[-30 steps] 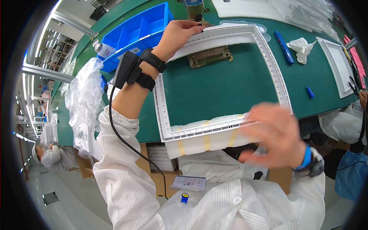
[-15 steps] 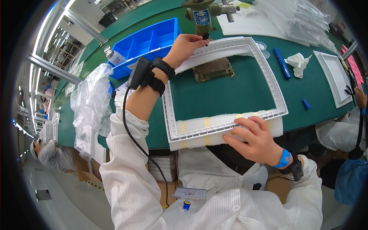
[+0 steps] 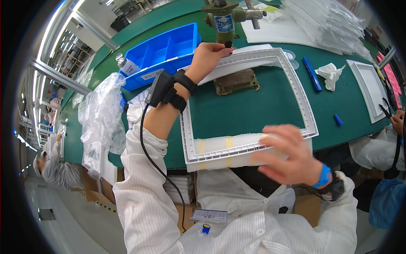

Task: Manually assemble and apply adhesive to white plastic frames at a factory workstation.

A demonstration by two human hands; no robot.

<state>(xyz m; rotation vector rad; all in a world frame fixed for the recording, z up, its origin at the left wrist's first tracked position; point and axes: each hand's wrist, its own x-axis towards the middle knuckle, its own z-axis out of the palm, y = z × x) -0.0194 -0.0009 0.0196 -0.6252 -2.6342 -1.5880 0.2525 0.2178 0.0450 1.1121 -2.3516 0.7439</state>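
Observation:
A white rectangular plastic frame (image 3: 301, 91) with small notches along its rim lies on the green table. White foam (image 3: 211, 146) with yellow stripes pads its near side. My left hand (image 3: 208, 59) is at the frame's far side, right under the dark tip of a green bench press (image 3: 224, 25). Its thumb and fingers are pinched together there; what they hold, if anything, is too small to make out. Blurred by motion, my right hand (image 3: 289, 155) hovers over the frame's near right part with fingers spread and nothing seen in them. A metal block (image 3: 237, 81) sits inside the frame's opening.
Behind my left wrist stands a blue divided bin (image 3: 163, 48), a small bottle (image 3: 127, 64) beside it. Crumpled plastic film (image 3: 101, 112) lies left. To the right are a blue pen (image 3: 311, 74), its cap (image 3: 338, 120), crumpled tissue (image 3: 331, 73), a white panel (image 3: 367, 89) and another person's hand (image 3: 397, 122).
My right hand has come off the frame's near edge and its fingers have spread. My left hand stays pinched at the press tip, shifted slightly. The other person's hand has moved a little.

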